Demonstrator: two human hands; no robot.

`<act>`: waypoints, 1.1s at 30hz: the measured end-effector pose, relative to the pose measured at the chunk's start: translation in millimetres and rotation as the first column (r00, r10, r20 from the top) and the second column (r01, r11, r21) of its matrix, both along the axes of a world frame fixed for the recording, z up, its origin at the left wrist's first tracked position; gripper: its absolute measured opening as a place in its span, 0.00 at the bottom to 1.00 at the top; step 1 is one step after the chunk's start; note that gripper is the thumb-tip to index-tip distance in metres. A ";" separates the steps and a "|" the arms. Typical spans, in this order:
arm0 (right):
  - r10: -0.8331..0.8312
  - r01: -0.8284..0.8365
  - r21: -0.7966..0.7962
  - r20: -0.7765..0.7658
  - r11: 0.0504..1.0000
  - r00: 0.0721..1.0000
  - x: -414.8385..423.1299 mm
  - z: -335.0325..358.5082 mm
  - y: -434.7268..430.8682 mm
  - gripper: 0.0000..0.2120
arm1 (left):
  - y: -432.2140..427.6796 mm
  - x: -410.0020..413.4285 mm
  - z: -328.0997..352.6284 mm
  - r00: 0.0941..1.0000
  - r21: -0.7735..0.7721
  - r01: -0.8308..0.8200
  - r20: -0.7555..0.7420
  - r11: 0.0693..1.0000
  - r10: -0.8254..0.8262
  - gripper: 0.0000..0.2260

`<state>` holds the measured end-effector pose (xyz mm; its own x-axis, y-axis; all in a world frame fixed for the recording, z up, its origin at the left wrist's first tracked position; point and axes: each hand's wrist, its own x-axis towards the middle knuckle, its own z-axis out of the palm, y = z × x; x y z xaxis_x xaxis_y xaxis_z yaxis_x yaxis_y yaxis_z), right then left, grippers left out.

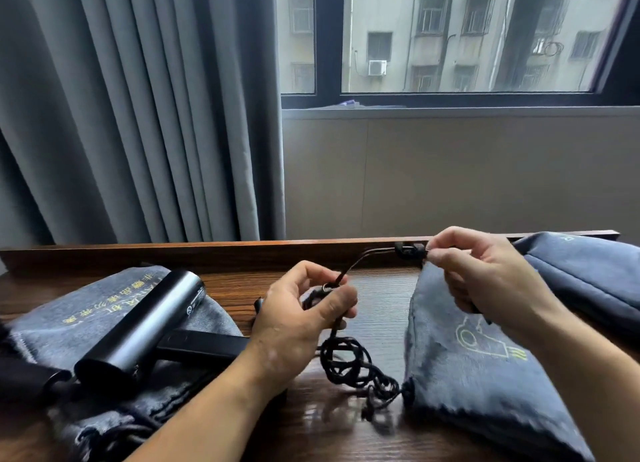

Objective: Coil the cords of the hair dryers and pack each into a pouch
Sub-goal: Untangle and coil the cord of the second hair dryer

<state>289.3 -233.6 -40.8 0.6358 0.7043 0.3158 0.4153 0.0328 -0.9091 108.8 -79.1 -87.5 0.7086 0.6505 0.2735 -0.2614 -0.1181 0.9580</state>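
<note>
Lying plush and grey, pouch (485, 368), contents unseen, braided cord (346, 361) gripped by left hand (294, 323), pinched beside toggle (408, 250) by right hand (485, 274).

The grey pouch (86, 309) at lower left carries two rows of yellow Chinese characters with a few Latin capitals, seen turned and not surely readable. The hair dryer (145, 323) lying on it has tiny white print and a round mark at its barrel end, too small to read. The dark pouch (467, 375) at lower right bears a yellow-green hair-dryer pictogram. The blue pouch (588, 271) at far right shows one pale letter, perhaps "R".
</note>
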 end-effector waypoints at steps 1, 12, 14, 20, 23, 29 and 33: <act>-0.031 0.050 -0.083 0.215 0.995 0.976 9.4 0.9 -3.8 0.12 | 0.2 1.5 -0.1 1.000 -0.033 -0.015 -0.004 0.999 0.015 0.19; 0.392 -0.120 -0.793 0.158 0.597 0.906 38.4 7.2 -15.5 0.05 | -4.9 10.1 -2.0 0.986 0.071 -0.080 -0.140 0.994 0.089 0.11; 0.417 -0.042 -0.790 0.277 0.611 0.865 32.7 6.5 -11.8 0.16 | -7.2 11.0 -2.1 0.987 0.080 -0.054 -0.146 0.995 0.065 0.11; 0.278 -0.103 -0.356 0.488 0.929 0.827 -4.7 -5.6 7.4 0.05 | -8.2 12.6 -7.4 0.993 0.118 -0.077 -0.082 0.990 0.087 0.13; 0.276 -0.151 -0.279 0.490 0.948 0.827 -2.7 -9.4 3.7 0.08 | -8.1 12.2 -8.4 0.994 0.118 -0.051 -0.088 0.992 0.062 0.18; 0.332 -0.195 -0.295 0.545 0.935 0.770 -7.3 -19.6 6.6 0.06 | -24.9 17.1 -11.9 0.991 0.057 0.077 -0.111 0.995 -0.070 0.13; 0.318 -0.187 -0.272 0.591 0.944 0.742 -16.0 -30.1 14.6 0.05 | -28.0 14.4 -9.8 0.979 0.119 0.165 -0.137 0.979 -0.148 0.19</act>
